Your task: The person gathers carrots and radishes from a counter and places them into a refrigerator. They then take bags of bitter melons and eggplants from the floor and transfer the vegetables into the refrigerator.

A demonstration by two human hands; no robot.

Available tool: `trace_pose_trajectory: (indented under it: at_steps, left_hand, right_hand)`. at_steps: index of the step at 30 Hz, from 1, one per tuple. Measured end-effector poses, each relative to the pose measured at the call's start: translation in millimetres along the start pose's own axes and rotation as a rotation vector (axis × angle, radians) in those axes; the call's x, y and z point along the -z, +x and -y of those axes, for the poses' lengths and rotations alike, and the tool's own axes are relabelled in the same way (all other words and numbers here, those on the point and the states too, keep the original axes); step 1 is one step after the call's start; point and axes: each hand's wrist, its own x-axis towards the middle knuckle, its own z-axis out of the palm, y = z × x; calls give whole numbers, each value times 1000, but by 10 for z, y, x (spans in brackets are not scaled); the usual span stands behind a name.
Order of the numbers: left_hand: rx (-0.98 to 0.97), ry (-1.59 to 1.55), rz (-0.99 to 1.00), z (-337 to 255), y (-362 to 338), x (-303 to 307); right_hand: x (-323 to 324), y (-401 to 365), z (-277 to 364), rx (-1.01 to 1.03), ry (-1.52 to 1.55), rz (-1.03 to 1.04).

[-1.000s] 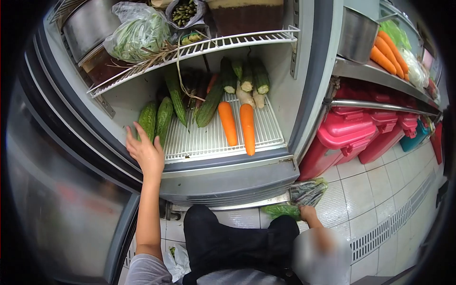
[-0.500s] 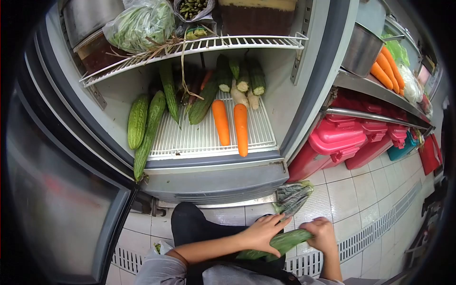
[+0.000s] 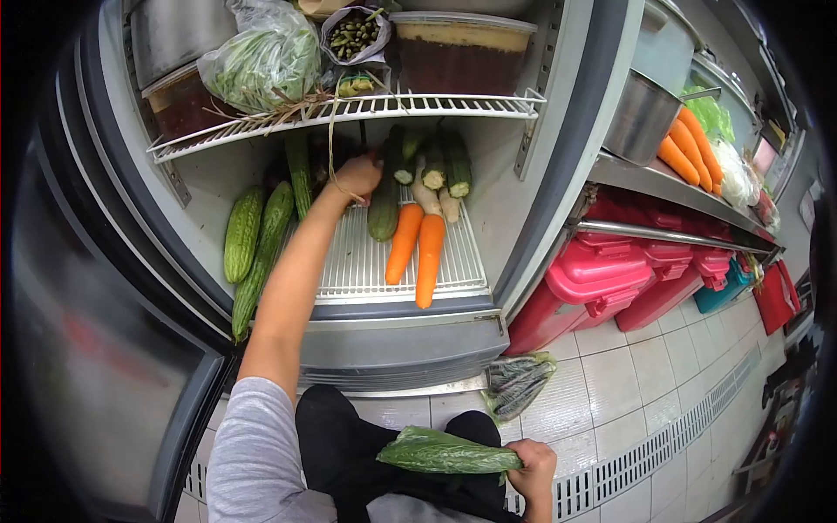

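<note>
Arm outstretched, left hand [image 3: 359, 174] far forward — right hand [image 3: 532, 459] low, fist closed.

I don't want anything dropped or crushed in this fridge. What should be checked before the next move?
1. Right hand grip on the wrapped greens: ok, fingers closed round one end.
2. Left hand hold at the shelf's back: cannot tell, fingers hidden among the cucumbers.
3. Bare room on the wire shelf: ok, beside the carrots.
4. Long bitter gourd inside the shelf front: not ok, its end overhangs.
5. Floor clear: not ok, a bag of greens lies there.
</note>
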Motion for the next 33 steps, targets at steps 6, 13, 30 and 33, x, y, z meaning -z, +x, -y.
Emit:
trace_pose_trajectory:
  at_steps: [6,13,30,33]
  left_hand:
    - [-239,537,-385,363,237,-314]
    - [-19,581,-633,882,1396,-1297]
    - [-101,545,-657,761,1205,-1189]
    - [-180,816,-415,546,872,-896]
  right_hand:
    - [70,-74,6,-18,-122,24]
    - [128,-111,197,-111,-99,0]
    - [71,-209,226,-119,-124,-35]
    - [70,-280,228,-168,-117,-47]
